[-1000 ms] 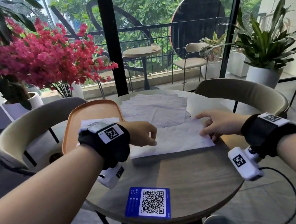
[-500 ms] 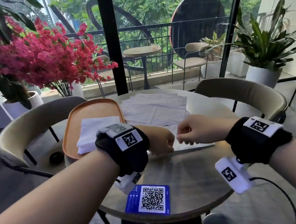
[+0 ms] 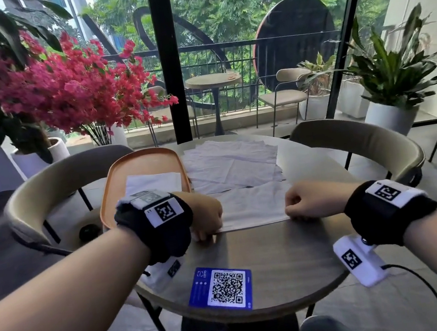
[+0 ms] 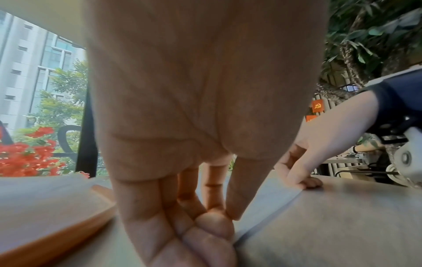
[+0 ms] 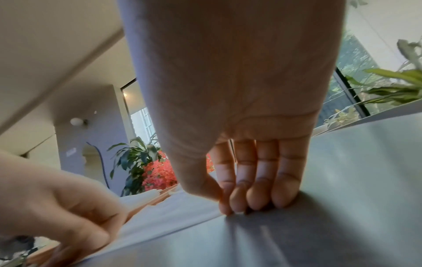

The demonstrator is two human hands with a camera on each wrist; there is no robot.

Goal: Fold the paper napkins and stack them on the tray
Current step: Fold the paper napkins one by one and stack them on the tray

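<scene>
At the far left of the round desk (image 3: 282, 252) an orange tray (image 3: 117, 187) holds a folded white napkin (image 3: 154, 181), partly hidden behind the left wrist. Just right of the tray, the left hand (image 3: 205, 216) has its grip closed on the near left corner of a paper napkin (image 3: 252, 205), thumb and curled fingers (image 4: 214, 225) pinching the doubled edge against the desk. This napkin lies folded over between the two hands, its near edge straight along the wood. Behind it, unfolded napkins (image 3: 231, 163) lie spread in a loose pile. The right hand (image 3: 312, 202) pinches the near right corner the same way, fingertips (image 5: 237, 204) pressed down on the paper. A blue QR-code card (image 3: 221, 289) lies nearer the desk's front edge.
</scene>
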